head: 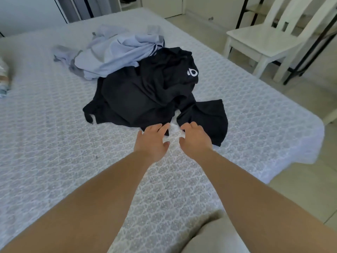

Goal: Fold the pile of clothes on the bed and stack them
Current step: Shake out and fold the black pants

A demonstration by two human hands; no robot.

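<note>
A crumpled black garment (145, 95) with a small white logo lies in the middle of the bed (54, 143). Behind it sits a rumpled light blue garment (116, 52) with grey parts. My left hand (151, 141) reaches over the bed with its fingers stretched, the fingertips touching the black garment's near edge. My right hand (196, 138) lies beside it with curled fingers on the near hem of the black garment's right flap. Whether those fingers pinch the cloth cannot be seen.
The bed carries a white patterned cover. A white wooden chair (264, 42) stands on the floor to the right of the bed. A small patterned item (3, 77) lies at the bed's left edge. A wardrobe stands at the back.
</note>
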